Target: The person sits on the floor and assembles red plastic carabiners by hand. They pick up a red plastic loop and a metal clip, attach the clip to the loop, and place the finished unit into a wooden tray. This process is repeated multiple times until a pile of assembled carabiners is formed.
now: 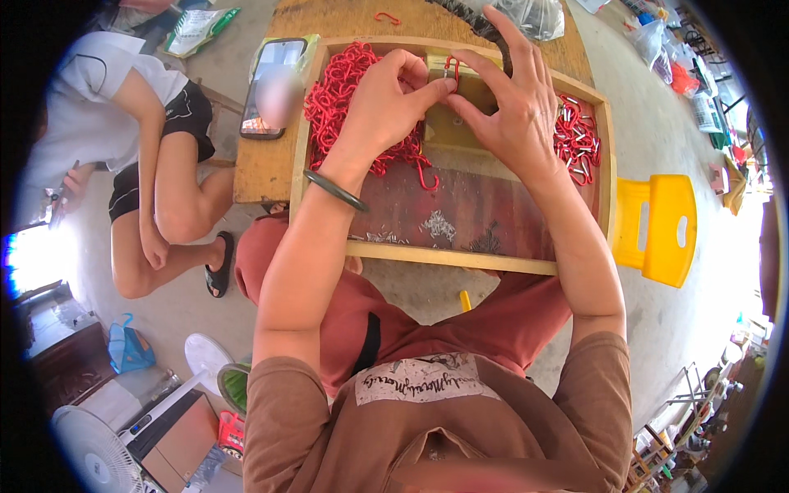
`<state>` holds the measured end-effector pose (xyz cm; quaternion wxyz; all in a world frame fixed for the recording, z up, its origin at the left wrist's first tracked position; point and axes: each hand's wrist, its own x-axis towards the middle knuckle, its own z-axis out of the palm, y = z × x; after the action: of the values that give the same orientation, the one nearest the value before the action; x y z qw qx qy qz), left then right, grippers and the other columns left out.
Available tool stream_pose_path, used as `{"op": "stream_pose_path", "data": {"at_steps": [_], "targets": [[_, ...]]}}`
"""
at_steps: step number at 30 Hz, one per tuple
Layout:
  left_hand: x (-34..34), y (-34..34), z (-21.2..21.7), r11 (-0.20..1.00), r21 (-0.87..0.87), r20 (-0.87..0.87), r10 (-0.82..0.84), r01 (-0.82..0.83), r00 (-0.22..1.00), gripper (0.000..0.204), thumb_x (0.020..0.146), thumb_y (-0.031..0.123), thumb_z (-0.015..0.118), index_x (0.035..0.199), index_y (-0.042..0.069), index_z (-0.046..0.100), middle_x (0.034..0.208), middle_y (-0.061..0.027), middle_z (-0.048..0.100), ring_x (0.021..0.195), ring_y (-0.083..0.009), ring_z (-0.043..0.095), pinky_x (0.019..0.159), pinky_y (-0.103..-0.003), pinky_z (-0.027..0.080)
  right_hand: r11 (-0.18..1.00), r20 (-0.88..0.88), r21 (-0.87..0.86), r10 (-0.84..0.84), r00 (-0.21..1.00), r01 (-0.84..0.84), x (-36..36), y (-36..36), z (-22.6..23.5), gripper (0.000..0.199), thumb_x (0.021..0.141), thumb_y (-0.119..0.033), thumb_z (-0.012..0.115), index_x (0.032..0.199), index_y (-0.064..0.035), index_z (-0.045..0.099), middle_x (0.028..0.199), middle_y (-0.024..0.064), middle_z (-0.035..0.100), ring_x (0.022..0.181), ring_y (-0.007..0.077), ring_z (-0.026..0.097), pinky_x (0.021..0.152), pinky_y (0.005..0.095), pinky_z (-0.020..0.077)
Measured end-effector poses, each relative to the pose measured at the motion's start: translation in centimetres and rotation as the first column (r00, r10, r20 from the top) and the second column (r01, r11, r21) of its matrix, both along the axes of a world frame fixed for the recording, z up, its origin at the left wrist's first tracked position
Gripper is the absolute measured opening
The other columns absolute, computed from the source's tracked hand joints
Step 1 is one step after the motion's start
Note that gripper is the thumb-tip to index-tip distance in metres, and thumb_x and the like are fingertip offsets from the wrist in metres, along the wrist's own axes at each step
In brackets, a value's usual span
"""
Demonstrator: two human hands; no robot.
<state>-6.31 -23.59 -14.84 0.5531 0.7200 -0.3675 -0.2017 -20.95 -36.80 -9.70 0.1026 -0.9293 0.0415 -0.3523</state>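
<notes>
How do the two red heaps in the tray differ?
The left heap is bigger and plain red, piled in the tray's far left corner by the left hand. The right heap is smaller and flatter, its red pieces showing silvery parts, and lies against the right wall past the right hand. Both are small red clips.

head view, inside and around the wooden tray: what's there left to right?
phone on the table left of the tray → heap of red clips → left hand → single red clip pinched between both hands → right hand → smaller pile of red clips → yellow plastic stool
</notes>
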Motion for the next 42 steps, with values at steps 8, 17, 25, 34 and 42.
{"op": "stream_pose_path", "data": {"at_steps": [8,17,25,34,42], "targets": [[0.2,0.1,0.0,1.0,-0.006,-0.036,-0.013,0.012,0.999,0.025,0.093,0.02,0.084,0.097,0.006,0.064,0.08,0.0025,0.064,0.065,-0.0062,0.057,0.057,-0.022,0.044,1.0,-0.018,-0.024,-0.013,1.0,0.013,0.0,0.0,0.1,0.048,0.076,-0.021,0.091,0.118,-0.0061,0.075,0.157,0.0217,0.045,0.135,0.0446,0.053,0.108,0.0516,0.0487],[0.2,0.8,0.3,0.995,0.084,0.078,-0.068,0.061,0.995,0.034,0.098,0.027,0.079,0.078,0.005,0.064,0.061,0.0042,0.055,0.058,-0.0033,0.052,0.052,-0.024,0.036,1.0,-0.027,-0.022,-0.009,1.0,0.009,-0.3,0.0,-0.2,0.047,0.078,-0.021,0.091,0.119,-0.0061,0.074,0.158,0.0212,0.044,0.138,0.0435,0.051,0.11,0.0511,0.0471],[-1.2,1.2,1.3,0.983,0.166,0.458,-0.005,-0.08,0.889,0.047,0.1,0.042,0.071,0.083,-0.003,0.069,0.061,-0.0152,0.055,0.054,-0.0283,0.054,0.057,-0.042,0.041,0.937,0.16,0.343,0.019,0.987,-0.074,0.2,-2.1,-1.7,0.054,0.088,-0.017,0.08,0.139,-0.0071,0.065,0.138,0.0253,0.062,0.126,0.0405,0.063,0.11,0.0466,0.0476],[-2.9,1.5,0.7,0.954,0.201,0.622,0.05,-0.221,0.781,0.045,0.095,0.047,0.074,0.087,0.003,0.071,0.067,-0.0122,0.061,0.063,-0.0318,0.061,0.061,-0.045,0.046,0.988,-0.2,0.13,0.109,0.974,-0.084,1.5,-1.0,-0.7,0.053,0.098,-0.015,0.064,0.15,-0.0233,0.059,0.12,0.0185,0.074,0.107,0.042,0.069,0.092,0.0487,0.0558],[-1.0,2.4,2.8,0.956,-0.027,0.931,0.13,-0.291,0.341,0.08,0.084,0.057,0.079,0.134,-0.001,0.056,0.128,-0.0184,0.061,0.127,-0.0348,0.055,0.121,-0.053,0.03,0.991,-0.243,0.127,0.071,0.968,-0.041,1.4,-1.2,-0.9,0.056,0.097,-0.018,0.066,0.151,-0.0284,0.058,0.112,0.0171,0.075,0.102,0.0428,0.069,0.087,0.0506,0.0563]]}}
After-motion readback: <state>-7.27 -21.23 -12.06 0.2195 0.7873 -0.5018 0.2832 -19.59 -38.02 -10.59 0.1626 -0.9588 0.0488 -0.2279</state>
